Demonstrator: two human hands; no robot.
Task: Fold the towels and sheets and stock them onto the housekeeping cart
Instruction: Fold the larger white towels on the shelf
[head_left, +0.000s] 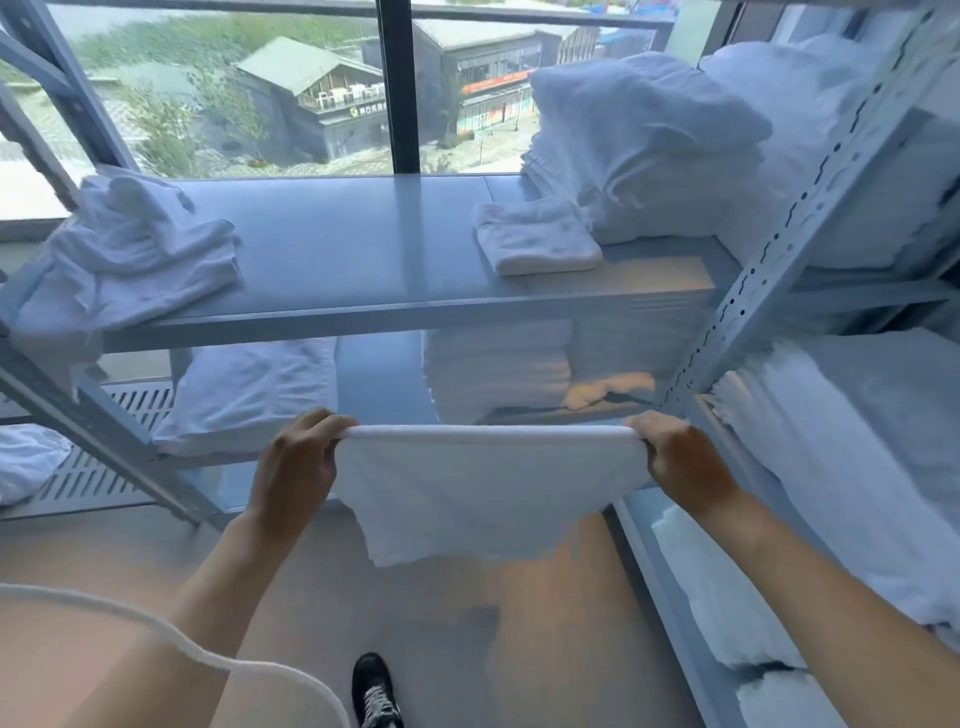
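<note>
A person stretches a white towel (483, 488) between both hands in front of a metal shelf (332, 270) by a window.

The left hand (296, 462) and right hand (680, 457) each pinch an upper corner, the fingers (317, 423) curled over the taut top edge while the cloth hangs below them. Beyond the fingers, a folded towel (537, 236) lies on the shelf, crumpled linen (130, 254) to its left, piled linen (649, 150) to its right.
</note>
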